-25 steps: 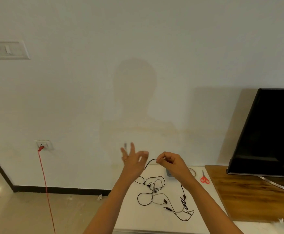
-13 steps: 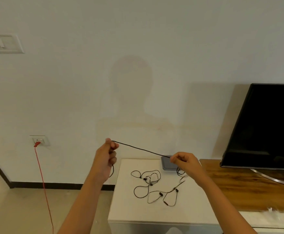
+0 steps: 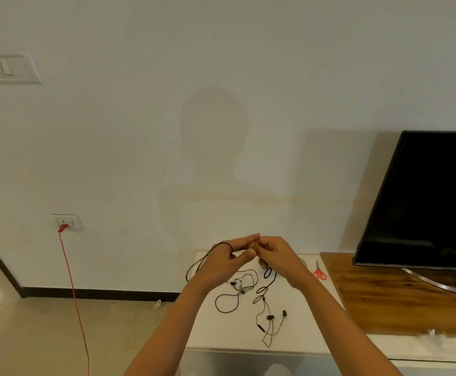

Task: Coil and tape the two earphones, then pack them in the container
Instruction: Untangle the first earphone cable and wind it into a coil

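Fingertips (image 3: 254,237) of the left hand (image 3: 221,263) are blurred; the television (image 3: 427,202) is cropped.

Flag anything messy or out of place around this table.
A crumpled scrap lies on the floor by the skirting, left of the white table. On the table, one earphone sprawls in loose loops, not yet coiled; the right hand pinches the other earphone. Nothing looks damaged.

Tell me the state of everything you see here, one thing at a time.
Earphone in hand: partly wound round the left hand, tail on the table, untaped.
Other earphone: loose on the table, uncoiled.
Right hand: pinching the same earphone.
Scissors: blades together, lying flat.
Television: screen dark.
Red plug: in the wall socket.
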